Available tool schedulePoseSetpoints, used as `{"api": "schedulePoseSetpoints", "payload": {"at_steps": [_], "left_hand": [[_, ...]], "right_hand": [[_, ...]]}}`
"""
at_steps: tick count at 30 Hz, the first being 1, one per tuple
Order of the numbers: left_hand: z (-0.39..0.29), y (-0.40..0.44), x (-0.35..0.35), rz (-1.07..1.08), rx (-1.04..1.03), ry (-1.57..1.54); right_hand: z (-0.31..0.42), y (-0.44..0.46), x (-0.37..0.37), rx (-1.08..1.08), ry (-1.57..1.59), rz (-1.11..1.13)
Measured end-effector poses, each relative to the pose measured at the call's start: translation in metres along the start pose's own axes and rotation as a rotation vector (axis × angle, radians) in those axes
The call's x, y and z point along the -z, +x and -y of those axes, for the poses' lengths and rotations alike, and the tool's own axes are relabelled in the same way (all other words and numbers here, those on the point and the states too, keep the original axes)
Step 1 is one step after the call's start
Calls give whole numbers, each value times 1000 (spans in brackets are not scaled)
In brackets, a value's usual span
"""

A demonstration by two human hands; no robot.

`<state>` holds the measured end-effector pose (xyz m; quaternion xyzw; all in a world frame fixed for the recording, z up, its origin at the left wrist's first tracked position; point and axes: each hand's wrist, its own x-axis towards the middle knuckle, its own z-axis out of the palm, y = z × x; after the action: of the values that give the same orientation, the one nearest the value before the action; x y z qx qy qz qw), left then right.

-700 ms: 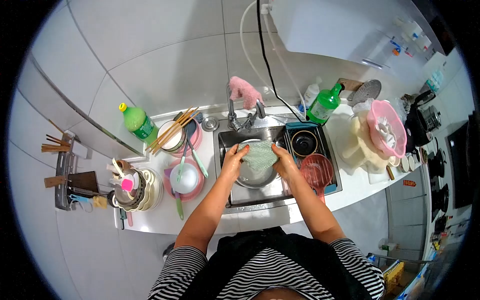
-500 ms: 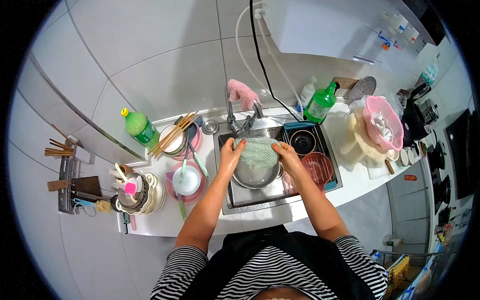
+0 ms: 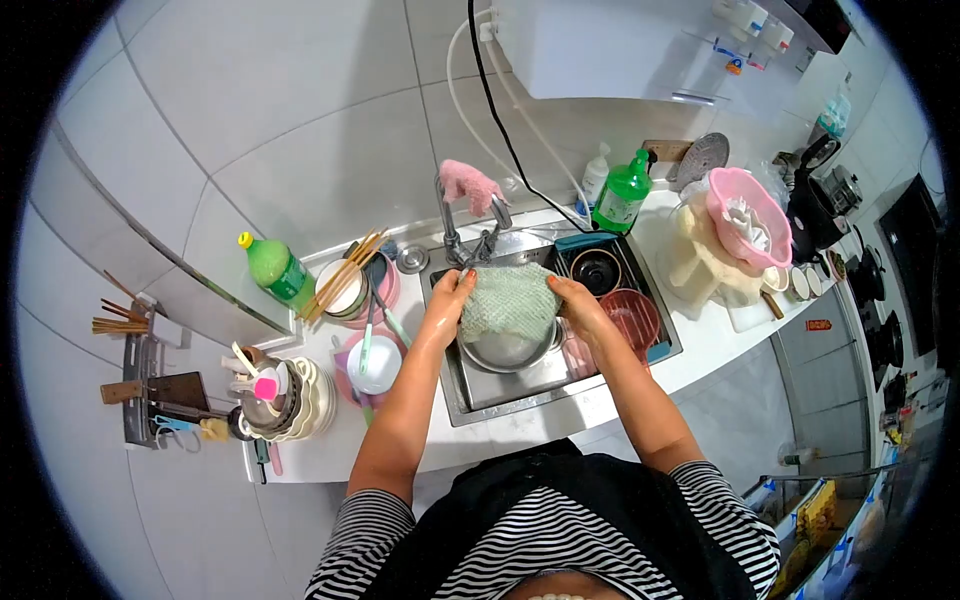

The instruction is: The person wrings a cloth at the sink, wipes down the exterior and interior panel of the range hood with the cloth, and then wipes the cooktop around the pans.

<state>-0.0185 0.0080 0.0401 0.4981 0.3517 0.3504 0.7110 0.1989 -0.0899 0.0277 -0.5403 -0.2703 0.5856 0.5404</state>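
A pale green dishcloth is stretched between my hands above the sink. My left hand pinches its left edge, and my right hand grips the upper right corner. Below the cloth sits a round metal pot in the sink, its back part hidden by the cloth. Behind stands the faucet with a pink cloth draped over it. To the right of my right hand are a dark bowl and a reddish see-through basket.
Left of the sink are stacked bowls with chopsticks on top, a white bowl and a green bottle. Stacked dishes stand further left. A green soap bottle and a pink colander stand on the right.
The dishcloth has been spread wider and hangs lower, covering more of the pot. Both hands keep hold of it. The whole view has shifted slightly.
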Motion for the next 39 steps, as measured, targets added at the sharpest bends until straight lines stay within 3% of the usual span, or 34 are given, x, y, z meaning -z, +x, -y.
{"api": "schedulePoseSetpoints", "payload": {"at_steps": [2,4,5,6,8,11,14,16,19,21,22,24,26,27,28,29,30,31,32,34,35,36,38,39], "left_hand": [[-12,-7,-3,-20,31,-89],[-23,-17,-7,97,38,-466],[-22,-26,-19,6,159,-479],[9,-20,-8,89,412,-576],[41,-28,-8,178,551,-670],[62,-33,-4,225,509,-519],[67,-17,12,294,478,-558],[52,-18,10,314,362,-554],[45,-10,6,158,365,-359],[35,-21,5,209,328,-261],[31,-25,3,257,272,-171],[21,-32,-1,155,213,164],[32,-16,11,60,-21,530],[20,-12,7,-49,-60,895],[30,-14,8,-153,-237,925],[29,-11,1,-152,-288,804],[8,-24,-33,-140,-425,777],[-32,-66,-91,-59,-225,594],[-45,-81,-130,21,-285,405],[-46,-91,-170,287,-168,248],[-42,-94,-199,385,-210,235],[-47,-102,-228,468,-158,395],[-35,-119,-305,596,-426,686],[-10,-110,-333,607,-601,789]], "right_hand": [[5,-5,-3,74,64,45],[15,-13,-13,86,140,63],[17,-16,-18,100,214,84],[12,-15,-20,108,215,84],[0,-3,-17,26,138,55],[-10,-14,-8,-10,228,35],[-3,-42,-5,-3,297,73],[-9,-52,5,-17,140,-9],[-21,-64,18,-25,25,-161],[-48,-64,38,17,-145,-177],[-56,-64,40,25,-289,-258],[-51,-85,30,-7,-320,-342],[-8,-120,11,53,-351,-377],[-16,-116,21,122,-247,-323],[-26,-119,30,176,-139,-269],[-21,-124,39,167,-115,-155],[-13,-131,52,158,-96,-38],[-7,-151,61,234,-107,-9],[2,-170,73,315,-129,26],[25,-226,107,345,-173,25],[37,-258,127,419,-291,-10],[43,-283,150,503,-411,-45],[36,-318,210,621,-626,-206],[33,-338,240,532,-686,-327]]}}
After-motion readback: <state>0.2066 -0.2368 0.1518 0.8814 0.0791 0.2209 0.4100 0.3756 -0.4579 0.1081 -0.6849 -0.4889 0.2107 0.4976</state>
